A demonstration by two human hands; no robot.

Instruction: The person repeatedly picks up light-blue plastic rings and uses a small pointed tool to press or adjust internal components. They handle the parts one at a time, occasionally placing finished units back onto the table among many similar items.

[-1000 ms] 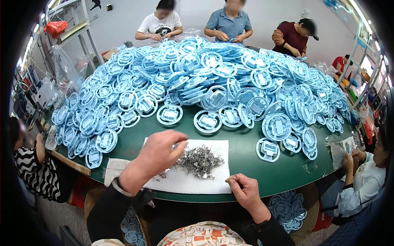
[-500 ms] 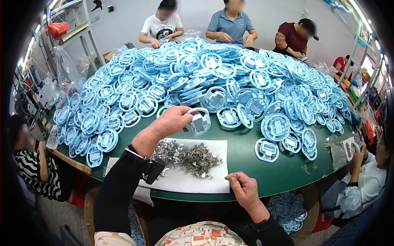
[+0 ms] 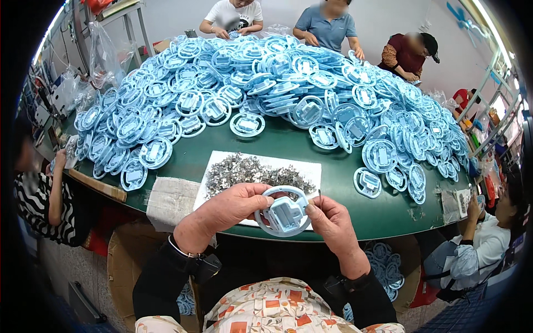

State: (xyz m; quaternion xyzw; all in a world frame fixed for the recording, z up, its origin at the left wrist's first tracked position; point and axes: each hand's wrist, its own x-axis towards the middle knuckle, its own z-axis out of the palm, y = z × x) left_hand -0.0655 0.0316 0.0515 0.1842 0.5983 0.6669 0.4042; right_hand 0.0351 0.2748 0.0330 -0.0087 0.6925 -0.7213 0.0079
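My left hand (image 3: pixel 236 206) is closed on the rim of a light blue plastic part (image 3: pixel 286 213). The part is shaped like a toy steering wheel, with a boxy rectangular recess in its middle facing up. On the other side of it, my right hand (image 3: pixel 332 222) is closed in a pinch, its thumb tip at the part's right rim. A thin dark rod (image 3: pixel 320 198) sticks up from between the right fingers; its lower end is hidden. Just beyond both hands, a heap of small shiny metal pieces (image 3: pixel 250 173) lies on a white sheet (image 3: pixel 312 173).
A large pile of similar blue parts (image 3: pixel 266 83) covers the far side of the green table (image 3: pixel 194 162). A greyish folded cloth (image 3: pixel 173 201) lies left of the sheet. Cardboard boxes (image 3: pixel 125 261) stand below the front edge. Several co-workers sit or stand around.
My left hand has brought the blue part from near the pile down toward me. My right hand has moved up to its right rim. Another blue part now lies flat before the pile.
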